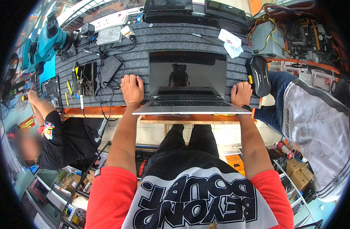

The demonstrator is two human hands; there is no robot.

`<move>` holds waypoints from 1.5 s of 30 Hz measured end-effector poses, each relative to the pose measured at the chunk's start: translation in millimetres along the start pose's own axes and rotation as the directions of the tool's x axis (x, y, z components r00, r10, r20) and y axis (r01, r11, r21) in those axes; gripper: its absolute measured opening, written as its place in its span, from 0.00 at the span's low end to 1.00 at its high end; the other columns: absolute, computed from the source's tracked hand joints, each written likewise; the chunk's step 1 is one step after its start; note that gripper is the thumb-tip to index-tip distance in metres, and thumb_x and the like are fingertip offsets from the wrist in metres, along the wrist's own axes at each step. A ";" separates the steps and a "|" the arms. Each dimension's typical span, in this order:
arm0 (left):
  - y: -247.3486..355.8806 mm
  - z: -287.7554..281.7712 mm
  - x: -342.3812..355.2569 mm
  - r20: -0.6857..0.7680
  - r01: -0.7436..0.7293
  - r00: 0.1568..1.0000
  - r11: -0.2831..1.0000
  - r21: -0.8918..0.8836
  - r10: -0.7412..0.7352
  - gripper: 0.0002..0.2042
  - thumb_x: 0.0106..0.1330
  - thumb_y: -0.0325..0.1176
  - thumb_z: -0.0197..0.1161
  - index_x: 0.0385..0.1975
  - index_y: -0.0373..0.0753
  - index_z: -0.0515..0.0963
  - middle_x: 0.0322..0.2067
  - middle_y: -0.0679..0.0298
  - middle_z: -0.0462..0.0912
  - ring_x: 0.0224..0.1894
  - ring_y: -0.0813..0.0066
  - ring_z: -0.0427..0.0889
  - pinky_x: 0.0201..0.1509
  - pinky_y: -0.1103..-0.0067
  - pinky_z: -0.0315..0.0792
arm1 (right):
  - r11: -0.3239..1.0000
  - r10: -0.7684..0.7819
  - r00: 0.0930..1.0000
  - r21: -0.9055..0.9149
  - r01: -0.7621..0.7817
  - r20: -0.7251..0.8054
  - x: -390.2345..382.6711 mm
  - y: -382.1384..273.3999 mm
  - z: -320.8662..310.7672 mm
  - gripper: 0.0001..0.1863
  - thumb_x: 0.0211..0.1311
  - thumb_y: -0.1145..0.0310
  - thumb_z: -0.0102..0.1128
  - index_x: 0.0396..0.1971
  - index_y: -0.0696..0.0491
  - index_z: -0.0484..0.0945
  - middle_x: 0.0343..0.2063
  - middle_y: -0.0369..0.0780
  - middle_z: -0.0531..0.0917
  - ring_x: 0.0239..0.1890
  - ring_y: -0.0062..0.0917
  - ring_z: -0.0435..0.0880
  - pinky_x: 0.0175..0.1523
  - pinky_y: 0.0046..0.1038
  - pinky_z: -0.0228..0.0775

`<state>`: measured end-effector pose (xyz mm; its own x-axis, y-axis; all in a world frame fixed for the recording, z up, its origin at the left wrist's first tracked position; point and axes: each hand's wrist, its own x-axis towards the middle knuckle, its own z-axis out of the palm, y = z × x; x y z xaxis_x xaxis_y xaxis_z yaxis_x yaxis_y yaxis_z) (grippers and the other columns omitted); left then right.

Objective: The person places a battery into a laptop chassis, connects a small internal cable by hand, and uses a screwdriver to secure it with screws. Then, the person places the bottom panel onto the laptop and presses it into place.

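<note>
An open silver laptop (190, 108) stands at the front edge of the table, its dark screen (188, 72) showing reflections. On the mat just left of it rests my left hand (132, 89), closed with its fingers curled and nothing visible in them. My right hand (242, 93) lies at the laptop's right side, likewise loosely closed, with a ring on one finger and a dark band at the wrist. Close beyond that hand sits a black boxy device (259, 77) with a yellow part. Left of my left hand is a black power adapter (110, 68) with its cable.
A grey ribbed mat (171, 36) covers the table. A teal microscope (49, 40) and hand tools (70, 87) are at left, where a co-worker (68, 137) handles an opened laptop (51, 91). Another person (312, 118) stands right, near an open computer case (306, 38). White papers (231, 42) lie beyond.
</note>
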<state>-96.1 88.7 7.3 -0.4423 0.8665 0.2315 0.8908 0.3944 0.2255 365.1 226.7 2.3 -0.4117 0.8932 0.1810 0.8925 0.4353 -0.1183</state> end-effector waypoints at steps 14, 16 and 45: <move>2.5 -0.9 0.3 -0.032 -0.007 0.999 1.000 -0.003 0.007 0.09 0.72 0.35 0.60 0.31 0.41 0.70 0.34 0.57 0.71 0.41 0.52 0.74 0.45 0.59 0.68 | 1.000 0.009 1.000 -0.002 -0.009 0.006 -0.3 -0.6 -0.1 0.10 0.66 0.61 0.57 0.37 0.52 0.74 0.40 0.44 0.73 0.46 0.43 0.73 0.50 0.47 0.65; 2.2 -0.8 0.0 -0.025 -0.004 1.000 1.000 -0.009 0.004 0.09 0.72 0.35 0.60 0.31 0.41 0.70 0.34 0.57 0.71 0.41 0.52 0.74 0.45 0.59 0.68 | 1.000 0.014 1.000 -0.008 -0.014 0.015 -0.5 -1.4 -1.5 0.10 0.66 0.61 0.57 0.37 0.52 0.74 0.40 0.45 0.73 0.46 0.43 0.73 0.50 0.47 0.65; 0.4 1.0 -0.3 -0.017 -0.002 1.000 1.000 -0.019 0.002 0.09 0.72 0.36 0.59 0.30 0.41 0.71 0.35 0.57 0.73 0.42 0.51 0.74 0.44 0.57 0.68 | 0.999 0.015 1.000 0.048 -0.014 -0.005 -0.5 -0.9 -1.0 0.09 0.66 0.61 0.58 0.36 0.51 0.74 0.39 0.44 0.73 0.46 0.44 0.73 0.49 0.47 0.64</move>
<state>-95.5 88.9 6.4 -0.4424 0.8618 0.2480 0.8895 0.3866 0.2434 364.6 225.7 3.2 -0.3976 0.8989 0.1842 0.8884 0.4273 -0.1679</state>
